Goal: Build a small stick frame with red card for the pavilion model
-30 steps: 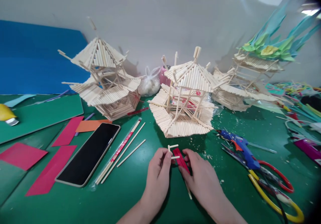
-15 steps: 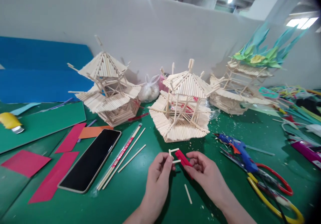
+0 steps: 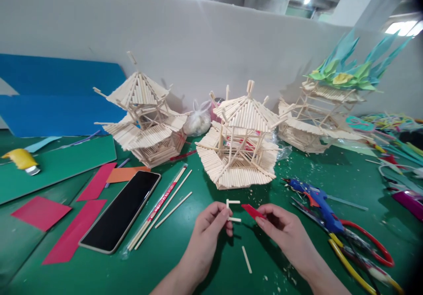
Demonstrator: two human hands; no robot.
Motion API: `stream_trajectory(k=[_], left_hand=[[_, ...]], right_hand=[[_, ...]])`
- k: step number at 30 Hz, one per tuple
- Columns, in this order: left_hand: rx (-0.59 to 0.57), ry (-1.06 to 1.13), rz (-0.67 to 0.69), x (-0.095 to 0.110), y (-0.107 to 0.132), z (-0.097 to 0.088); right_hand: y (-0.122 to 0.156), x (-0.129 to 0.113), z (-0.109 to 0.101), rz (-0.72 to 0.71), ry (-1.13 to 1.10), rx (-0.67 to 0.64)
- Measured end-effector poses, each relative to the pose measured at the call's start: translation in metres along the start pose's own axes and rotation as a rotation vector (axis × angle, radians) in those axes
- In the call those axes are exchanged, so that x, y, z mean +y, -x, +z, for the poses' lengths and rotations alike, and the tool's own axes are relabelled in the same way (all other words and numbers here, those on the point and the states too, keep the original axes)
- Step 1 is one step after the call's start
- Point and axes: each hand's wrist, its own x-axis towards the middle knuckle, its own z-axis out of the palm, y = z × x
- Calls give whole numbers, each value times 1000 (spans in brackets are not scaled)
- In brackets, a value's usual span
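Between the thumb and fingers of my left hand (image 3: 211, 226) is a small frame of short wooden sticks (image 3: 234, 219), with two sticks jutting to the right. My right hand (image 3: 280, 226) pinches a folded piece of red paper (image 3: 251, 211), its far end pointing at the frame with a small gap between them. Below the hands a short cut stick (image 3: 246, 259) lies on the green table. Just beyond stands a stick-built pavilion model (image 3: 238, 154) with a pointed roof.
Left of my hands lie loose chopsticks (image 3: 173, 210), a phone (image 3: 120, 211), red paper pieces (image 3: 41, 213) and a yellow cutter (image 3: 21, 159). To the right are a blue glue gun (image 3: 317, 198) and pliers (image 3: 380, 242). More pavilion models (image 3: 142, 127) stand behind.
My right hand has drawn the red paper away to the right from the stick frame and turned it flatter. My left hand still holds the frame.
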Motion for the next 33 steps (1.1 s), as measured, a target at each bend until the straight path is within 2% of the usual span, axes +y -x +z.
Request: stream_trajectory(k=[8,11,16,20,28,33], left_hand=[[-12,23,-23,-2,1,1],[12,12,-17,-6,1,1],[74,-31,-3,-8,0,2],[116,-61,24,-8,0,2],[128,-124,72,-6,4,4],[124,-190,112,-5,6,5]], right_hand=[[2,-5,5,47,-49,-41],[5,-5,16,55,-123,-24],[10,-2,39,85,-300,77],[11,-1,51,127,-380,82],[11,2,60,197,-519,114],[11,2,63,173,-522,102]])
